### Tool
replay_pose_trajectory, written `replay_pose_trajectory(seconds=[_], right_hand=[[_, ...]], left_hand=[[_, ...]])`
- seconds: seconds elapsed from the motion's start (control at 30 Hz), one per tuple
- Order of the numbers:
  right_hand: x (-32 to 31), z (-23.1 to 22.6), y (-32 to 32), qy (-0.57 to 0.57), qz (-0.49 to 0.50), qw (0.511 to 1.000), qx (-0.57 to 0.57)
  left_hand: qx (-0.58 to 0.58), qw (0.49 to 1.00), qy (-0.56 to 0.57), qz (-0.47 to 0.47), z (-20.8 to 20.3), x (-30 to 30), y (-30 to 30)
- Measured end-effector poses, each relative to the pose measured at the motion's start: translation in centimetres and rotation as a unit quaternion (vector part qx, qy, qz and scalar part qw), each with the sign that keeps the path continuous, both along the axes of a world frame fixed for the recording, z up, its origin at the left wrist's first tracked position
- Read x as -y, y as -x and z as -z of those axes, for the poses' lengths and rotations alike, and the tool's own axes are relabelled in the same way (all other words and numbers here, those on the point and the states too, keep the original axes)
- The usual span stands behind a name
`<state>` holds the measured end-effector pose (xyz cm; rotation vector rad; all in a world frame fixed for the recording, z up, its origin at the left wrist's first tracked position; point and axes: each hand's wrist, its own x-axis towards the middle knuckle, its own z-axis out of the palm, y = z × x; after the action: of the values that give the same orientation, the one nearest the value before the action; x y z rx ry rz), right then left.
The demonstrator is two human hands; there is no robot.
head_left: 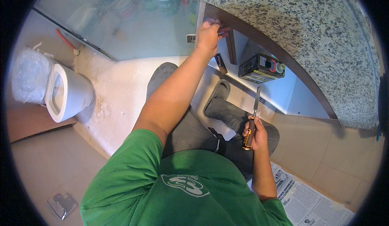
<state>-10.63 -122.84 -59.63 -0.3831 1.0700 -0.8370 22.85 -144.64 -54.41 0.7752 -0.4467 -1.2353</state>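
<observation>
My right hand point(259, 133) is wrapped round the orange-and-black handle of a chisel point(257, 101), its flat metal blade pointing up toward the cabinet. My left arm stretches forward to the brown wooden frame point(259, 32) under the counter. There my left hand point(208, 37) has its fingers bent together against the frame's left end, with a fingertip or two sticking out to the right. Whatever it pinches is too small or hidden to make out. Inside the open cabinet point(287, 93), a dark rectangular can point(259, 70) with a red-and-white cap stands near a small dark box point(221, 64).
A speckled granite countertop point(300, 27) overhangs the cabinet. Left of it stands a frosted glass panel point(162, 37) with tubs behind it. A white toilet point(69, 92) is at the far left. Newspaper sheets point(310, 201) lie on the floor at lower right.
</observation>
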Motion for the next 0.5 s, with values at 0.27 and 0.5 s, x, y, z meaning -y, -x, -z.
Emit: replay_pose_trajectory(seconds=[0.27, 0.5], right_hand=[[0.14, 0.12, -0.03, -0.004, -0.002, 1.000, -0.004], [-0.01, -0.23, -0.20, -0.003, 0.001, 1.000, -0.003]], left_hand=[[-0.021, 0.999, 0.013, 0.036, 0.18, 0.04, -0.19], [0.071, 0.997, -0.013, 0.022, -0.72, -0.39, 0.32]])
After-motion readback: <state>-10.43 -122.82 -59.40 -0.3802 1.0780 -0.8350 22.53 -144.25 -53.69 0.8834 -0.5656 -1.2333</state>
